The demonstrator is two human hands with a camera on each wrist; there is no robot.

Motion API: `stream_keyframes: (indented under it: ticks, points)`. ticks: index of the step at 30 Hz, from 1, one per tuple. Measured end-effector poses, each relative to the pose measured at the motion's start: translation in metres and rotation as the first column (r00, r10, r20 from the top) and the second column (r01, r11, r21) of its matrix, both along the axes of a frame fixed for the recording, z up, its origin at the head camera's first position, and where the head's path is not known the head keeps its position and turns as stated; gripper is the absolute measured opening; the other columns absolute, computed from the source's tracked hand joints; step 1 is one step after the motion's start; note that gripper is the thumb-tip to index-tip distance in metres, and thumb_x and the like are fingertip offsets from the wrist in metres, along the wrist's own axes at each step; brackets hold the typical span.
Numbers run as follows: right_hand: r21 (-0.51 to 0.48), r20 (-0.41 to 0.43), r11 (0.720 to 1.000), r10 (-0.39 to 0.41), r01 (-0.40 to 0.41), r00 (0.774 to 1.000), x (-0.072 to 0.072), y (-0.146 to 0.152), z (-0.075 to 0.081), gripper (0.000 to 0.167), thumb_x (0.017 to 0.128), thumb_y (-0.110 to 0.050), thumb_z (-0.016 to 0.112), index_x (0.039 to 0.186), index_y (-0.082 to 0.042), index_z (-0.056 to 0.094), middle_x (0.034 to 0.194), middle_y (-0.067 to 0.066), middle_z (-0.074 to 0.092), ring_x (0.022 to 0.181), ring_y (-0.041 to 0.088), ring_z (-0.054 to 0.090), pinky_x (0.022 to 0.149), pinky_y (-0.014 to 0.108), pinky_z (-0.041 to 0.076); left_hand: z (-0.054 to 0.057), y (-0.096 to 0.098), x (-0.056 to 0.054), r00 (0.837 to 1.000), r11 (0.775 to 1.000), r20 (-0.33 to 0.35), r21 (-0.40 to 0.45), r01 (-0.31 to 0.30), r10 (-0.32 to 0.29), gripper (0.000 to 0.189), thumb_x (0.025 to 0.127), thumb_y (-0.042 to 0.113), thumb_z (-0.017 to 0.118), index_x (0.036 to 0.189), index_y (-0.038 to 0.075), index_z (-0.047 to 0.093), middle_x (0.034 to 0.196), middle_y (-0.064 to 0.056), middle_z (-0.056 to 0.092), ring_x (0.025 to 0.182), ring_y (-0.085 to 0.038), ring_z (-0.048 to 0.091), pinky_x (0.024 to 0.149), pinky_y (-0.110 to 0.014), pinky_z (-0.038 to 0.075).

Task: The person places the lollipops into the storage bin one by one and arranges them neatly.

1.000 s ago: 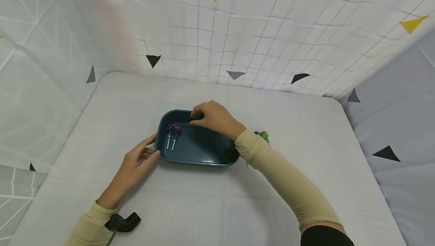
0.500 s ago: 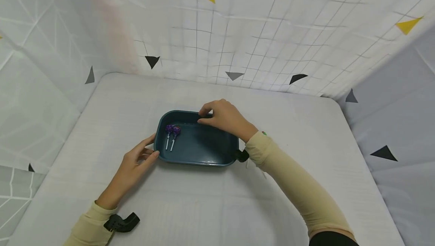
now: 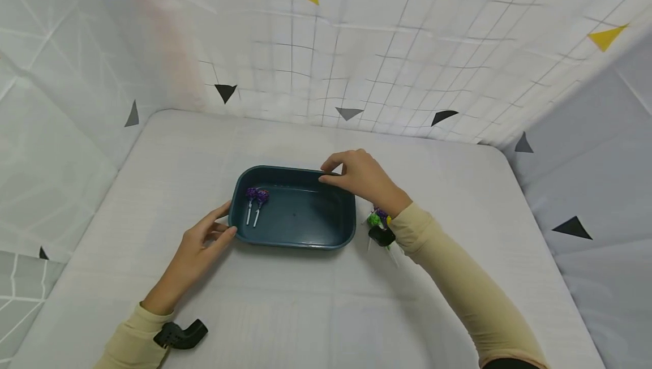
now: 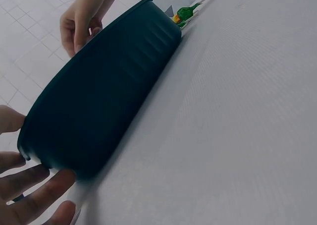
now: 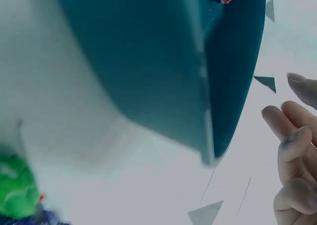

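Observation:
A dark teal tray (image 3: 300, 213) lies on the white-covered table, with two purple-wrapped lollipops (image 3: 262, 196) side by side at its left end, sticks toward the front. My left hand (image 3: 201, 244) rests its relaxed fingers and thumb against the tray's left end, also seen by the left wrist camera. Over the tray's back right corner is my right hand (image 3: 364, 176), thumb and fingers loosely bent with a gap between them. Nothing is between those fingers (image 5: 293, 150) in the right wrist view. Several lollipops (image 3: 374, 219) in green, purple and yellow wrappers lie right of the tray, partly hidden by my right wrist.
White cloth walls (image 3: 356, 46) with grid lines and triangles rise behind and on both sides of the table (image 3: 305, 312). Black camera mounts sit on the left wrist (image 3: 180, 335) and under the right wrist (image 3: 382, 236).
My right hand has moved rightward from over the tray's middle to its back right corner, uncovering more of the tray. My left hand stays at the left end.

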State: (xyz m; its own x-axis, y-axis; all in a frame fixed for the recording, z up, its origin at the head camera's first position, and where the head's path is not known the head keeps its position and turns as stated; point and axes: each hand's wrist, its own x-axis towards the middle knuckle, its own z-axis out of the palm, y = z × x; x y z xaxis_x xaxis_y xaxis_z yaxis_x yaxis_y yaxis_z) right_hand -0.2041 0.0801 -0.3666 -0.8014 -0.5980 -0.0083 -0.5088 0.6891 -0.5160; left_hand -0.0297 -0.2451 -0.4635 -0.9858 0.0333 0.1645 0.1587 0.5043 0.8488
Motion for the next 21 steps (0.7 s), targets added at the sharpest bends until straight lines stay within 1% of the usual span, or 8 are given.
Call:
stream_keyframes:
  ticks: [6, 8, 10, 13, 15, 16, 18, 21]
  points:
    - [-0.019, 0.001, 0.998, -0.052, 0.052, 0.999, 0.0, 0.021, 0.0, 0.029, 0.094, -0.037, 0.076, 0.114, -0.016, 0.079, 0.108, -0.002, 0.08, 0.077, 0.016, 0.064, 0.068, 0.033, 0.052, 0.0, -0.001, 0.0, 1.0, 1.0, -0.001, 0.001, 0.003, -0.003, 0.058, 0.103, 0.015, 0.064, 0.157, 0.015, 0.045, 0.15, -0.016, 0.057, 0.099, 0.004, 0.063, 0.09, -0.008, 0.047]
    - [-0.027, 0.002, 0.997, -0.07, 0.07, 0.998, 0.001, 0.028, 0.0, 0.027, 0.094, -0.037, 0.077, 0.113, -0.017, 0.079, 0.108, -0.002, 0.08, 0.078, 0.017, 0.064, 0.069, 0.034, 0.053, 0.0, -0.001, 0.0, 1.0, 1.0, 0.0, -0.001, 0.004, -0.004, 0.058, 0.103, 0.015, 0.064, 0.157, 0.016, 0.045, 0.15, -0.016, 0.057, 0.099, 0.004, 0.063, 0.09, -0.008, 0.047]
    - [-0.027, -0.002, 0.996, -0.085, 0.085, 0.996, 0.001, 0.036, -0.001, 0.025, 0.094, -0.036, 0.077, 0.112, -0.018, 0.079, 0.108, -0.001, 0.08, 0.077, 0.017, 0.064, 0.076, 0.036, 0.051, 0.0, -0.001, 0.0, 1.0, 1.0, 0.002, -0.001, 0.005, -0.005, 0.058, 0.103, 0.015, 0.064, 0.158, 0.016, 0.045, 0.15, -0.016, 0.057, 0.1, 0.004, 0.063, 0.091, -0.008, 0.047]
    - [-0.016, -0.016, 0.994, -0.104, 0.104, 0.994, 0.003, 0.046, -0.003, 0.023, 0.094, -0.035, 0.077, 0.111, -0.018, 0.079, 0.107, -0.001, 0.08, 0.075, 0.018, 0.064, 0.077, 0.036, 0.05, -0.001, -0.001, 0.0, 1.0, 1.0, 0.007, -0.007, 0.002, -0.002, 0.058, 0.103, 0.016, 0.064, 0.158, 0.016, 0.044, 0.15, -0.015, 0.057, 0.1, 0.004, 0.063, 0.091, -0.009, 0.047]
    - [-0.011, -0.022, 0.994, -0.112, 0.112, 0.993, 0.004, 0.052, -0.005, 0.024, 0.094, -0.034, 0.077, 0.111, -0.017, 0.079, 0.106, 0.001, 0.081, 0.075, 0.019, 0.063, 0.08, 0.038, 0.048, -0.001, -0.001, 0.0, 1.0, 1.0, 0.01, -0.011, -0.001, 0.001, 0.058, 0.103, 0.017, 0.064, 0.158, 0.016, 0.044, 0.15, -0.015, 0.057, 0.1, 0.003, 0.063, 0.091, -0.01, 0.048]
    - [-0.009, -0.021, 0.993, -0.118, 0.118, 0.993, 0.004, 0.056, -0.007, 0.023, 0.095, -0.033, 0.077, 0.111, -0.016, 0.079, 0.106, 0.001, 0.081, 0.074, 0.019, 0.063, 0.079, 0.039, 0.049, -0.001, -0.001, 0.0, 1.0, 1.0, 0.011, -0.014, -0.001, 0.001, 0.058, 0.104, 0.017, 0.064, 0.158, 0.016, 0.044, 0.15, -0.015, 0.058, 0.1, 0.003, 0.063, 0.091, -0.01, 0.048]
    - [-0.005, -0.017, 0.992, -0.127, 0.127, 0.992, 0.005, 0.062, -0.011, 0.024, 0.095, -0.032, 0.077, 0.112, -0.015, 0.079, 0.107, 0.002, 0.081, 0.074, 0.019, 0.063, 0.085, 0.042, 0.049, -0.001, -0.001, 0.0, 1.0, 1.0, 0.014, -0.019, -0.002, 0.003, 0.058, 0.104, 0.017, 0.064, 0.158, 0.016, 0.044, 0.149, -0.015, 0.058, 0.1, 0.003, 0.063, 0.091, -0.011, 0.048]
    - [0.004, 0.006, 0.989, -0.147, 0.147, 0.989, 0.007, 0.071, -0.018, 0.027, 0.094, -0.032, 0.077, 0.113, -0.012, 0.079, 0.107, 0.004, 0.08, 0.073, 0.019, 0.063, 0.084, 0.043, 0.05, 0.0, -0.001, 0.0, 1.0, 1.0, 0.013, -0.021, -0.002, 0.002, 0.057, 0.103, 0.016, 0.064, 0.158, 0.015, 0.044, 0.15, -0.016, 0.058, 0.1, 0.003, 0.063, 0.091, -0.012, 0.049]
